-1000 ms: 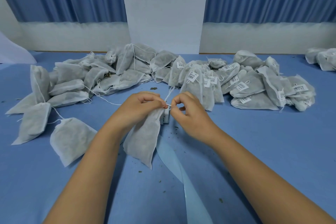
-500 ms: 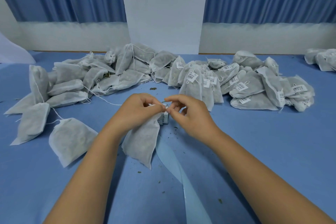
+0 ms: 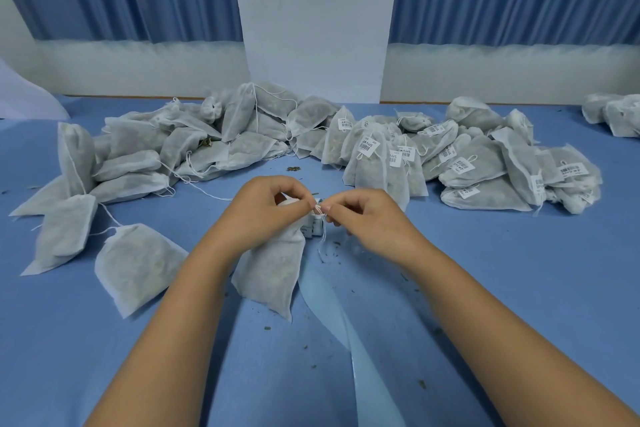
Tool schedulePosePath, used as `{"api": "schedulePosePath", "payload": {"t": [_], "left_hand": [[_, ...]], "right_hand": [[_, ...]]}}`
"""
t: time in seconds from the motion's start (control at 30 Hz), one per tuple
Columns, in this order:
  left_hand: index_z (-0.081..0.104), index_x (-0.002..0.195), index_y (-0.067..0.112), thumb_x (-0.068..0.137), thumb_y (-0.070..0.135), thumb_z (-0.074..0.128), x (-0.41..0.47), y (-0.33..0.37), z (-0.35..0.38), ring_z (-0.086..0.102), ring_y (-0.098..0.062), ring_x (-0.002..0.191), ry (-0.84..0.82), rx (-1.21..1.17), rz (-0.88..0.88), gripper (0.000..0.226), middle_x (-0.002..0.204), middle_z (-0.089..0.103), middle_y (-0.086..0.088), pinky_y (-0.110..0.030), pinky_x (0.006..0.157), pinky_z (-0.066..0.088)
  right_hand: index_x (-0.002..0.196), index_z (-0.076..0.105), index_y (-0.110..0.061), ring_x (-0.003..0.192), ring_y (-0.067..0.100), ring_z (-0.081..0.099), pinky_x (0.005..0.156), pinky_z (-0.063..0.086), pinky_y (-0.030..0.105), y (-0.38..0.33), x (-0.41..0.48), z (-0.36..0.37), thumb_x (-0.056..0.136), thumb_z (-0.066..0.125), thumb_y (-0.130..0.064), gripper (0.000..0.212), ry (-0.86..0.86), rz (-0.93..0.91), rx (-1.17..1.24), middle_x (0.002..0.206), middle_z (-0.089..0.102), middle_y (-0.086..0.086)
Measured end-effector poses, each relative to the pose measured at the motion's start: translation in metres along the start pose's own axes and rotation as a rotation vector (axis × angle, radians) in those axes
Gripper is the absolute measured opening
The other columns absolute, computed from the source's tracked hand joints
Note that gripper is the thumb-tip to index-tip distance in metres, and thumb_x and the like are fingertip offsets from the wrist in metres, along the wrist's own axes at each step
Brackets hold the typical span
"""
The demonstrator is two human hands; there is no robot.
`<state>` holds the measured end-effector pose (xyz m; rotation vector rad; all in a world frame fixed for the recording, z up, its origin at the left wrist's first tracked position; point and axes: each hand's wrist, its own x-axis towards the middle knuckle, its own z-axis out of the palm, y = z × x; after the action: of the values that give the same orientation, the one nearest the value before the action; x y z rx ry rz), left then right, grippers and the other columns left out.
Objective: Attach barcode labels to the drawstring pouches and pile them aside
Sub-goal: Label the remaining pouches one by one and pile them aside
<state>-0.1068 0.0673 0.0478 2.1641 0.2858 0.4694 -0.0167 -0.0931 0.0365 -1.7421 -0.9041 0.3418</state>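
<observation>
A white drawstring pouch (image 3: 273,274) lies at the table's centre, its neck gathered in my left hand (image 3: 263,211). My right hand (image 3: 367,218) pinches the pouch's white string (image 3: 320,215) right beside my left fingertips. Just behind the fingers sits a small roll of barcode labels (image 3: 316,227), partly hidden. Its pale backing strip (image 3: 332,308) trails toward me across the table. A heap of unlabelled pouches (image 3: 166,152) lies at the left. At the right lies a pile of pouches carrying barcode labels (image 3: 464,159).
The blue table (image 3: 519,270) is dotted with small dried herb crumbs near my hands. One loose pouch (image 3: 135,263) lies left of my left forearm. More pouches (image 3: 613,113) sit at the far right edge. Blue curtains and a white wall stand behind the table.
My hands have drawn closer together over the pouch neck. My right fingers have shifted left along the string until they almost touch my left fingertips. The pouch has barely moved.
</observation>
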Motion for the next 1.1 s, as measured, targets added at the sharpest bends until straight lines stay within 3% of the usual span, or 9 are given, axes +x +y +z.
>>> {"api": "schedulePosePath", "payload": {"t": [0.1, 0.2, 0.33, 0.47, 0.67, 0.9, 1.03, 1.1], "left_hand": [[0.073, 0.074, 0.024, 0.089, 0.020, 0.069, 0.000, -0.001, 0.000, 0.042, 0.001, 0.051, -0.036, -0.005, -0.011, 0.016, 0.052, 0.054, 0.014, -0.010, 0.051, 0.032], [0.077, 0.080, 0.024, 0.092, 0.026, 0.066, 0.000, 0.000, -0.001, 0.058, -0.001, 0.075, -0.124, -0.054, -0.070, 0.016, 0.079, 0.073, 0.003, -0.019, 0.076, 0.044], [0.080, 0.083, 0.025, 0.094, 0.018, 0.060, -0.002, 0.002, -0.002, 0.066, -0.002, 0.096, -0.176, -0.191, -0.110, 0.023, 0.096, 0.077, 0.008, -0.023, 0.095, 0.044], [0.081, 0.081, 0.023, 0.094, 0.014, 0.060, -0.002, 0.004, -0.001, 0.067, 0.003, 0.093, -0.175, -0.277, -0.140, 0.026, 0.095, 0.077, 0.011, -0.022, 0.091, 0.043], [0.082, 0.074, 0.028, 0.092, 0.010, 0.061, -0.002, 0.004, -0.003, 0.068, 0.005, 0.081, -0.207, -0.375, -0.145, 0.032, 0.087, 0.078, 0.008, -0.006, 0.070, 0.045], [0.082, 0.079, 0.029, 0.093, 0.012, 0.060, 0.000, 0.000, -0.004, 0.070, 0.001, 0.081, -0.225, -0.395, -0.149, 0.031, 0.088, 0.078, 0.006, -0.007, 0.067, 0.047], [0.082, 0.085, 0.029, 0.095, 0.016, 0.060, 0.001, -0.003, -0.005, 0.070, -0.001, 0.090, -0.230, -0.381, -0.150, 0.027, 0.095, 0.078, 0.005, -0.017, 0.080, 0.046], [0.081, 0.087, 0.026, 0.091, 0.022, 0.069, 0.000, -0.002, -0.005, 0.069, -0.001, 0.095, -0.214, -0.364, -0.144, 0.013, 0.098, 0.078, 0.005, -0.024, 0.089, 0.045]], "right_hand": [[0.090, 0.076, -0.013, 0.065, -0.003, 0.051, 0.062, 0.039, 0.009, 0.003, 0.001, 0.003, 0.096, 0.061, -0.018, 0.017, 0.041, -0.052, -0.096, 0.076, 0.068, -0.012], [0.093, 0.076, -0.015, 0.079, 0.002, 0.055, 0.070, 0.039, 0.010, 0.008, 0.001, 0.004, 0.095, 0.061, -0.019, 0.015, 0.085, -0.140, -0.220, 0.088, 0.070, -0.002], [0.093, 0.074, -0.021, 0.086, 0.001, 0.059, 0.072, 0.042, 0.008, 0.009, 0.000, 0.006, 0.095, 0.063, -0.018, 0.012, 0.133, -0.244, -0.215, 0.089, 0.069, -0.007], [0.089, 0.062, -0.036, 0.082, 0.007, 0.065, 0.069, 0.051, 0.016, 0.006, -0.002, 0.007, 0.091, 0.066, -0.010, 0.027, 0.159, -0.273, -0.090, 0.088, 0.069, -0.012], [0.088, 0.072, -0.021, 0.075, 0.024, 0.067, 0.075, 0.056, 0.030, 0.008, -0.002, 0.007, 0.087, 0.067, -0.004, 0.018, 0.167, -0.225, -0.078, 0.087, 0.072, -0.007], [0.086, 0.076, -0.018, 0.071, 0.003, 0.068, 0.070, 0.051, 0.012, 0.005, -0.003, 0.010, 0.083, 0.071, -0.002, 0.017, 0.177, -0.184, 0.042, 0.082, 0.074, -0.008], [0.087, 0.078, -0.010, 0.074, 0.005, 0.070, 0.071, 0.050, 0.012, 0.004, -0.003, 0.011, 0.081, 0.078, -0.006, 0.008, 0.179, -0.171, 0.121, 0.080, 0.075, -0.007], [0.087, 0.078, -0.010, 0.073, 0.004, 0.069, 0.070, 0.050, 0.012, 0.003, -0.002, 0.010, 0.082, 0.077, -0.008, 0.005, 0.197, -0.151, 0.119, 0.078, 0.075, -0.008]]}}
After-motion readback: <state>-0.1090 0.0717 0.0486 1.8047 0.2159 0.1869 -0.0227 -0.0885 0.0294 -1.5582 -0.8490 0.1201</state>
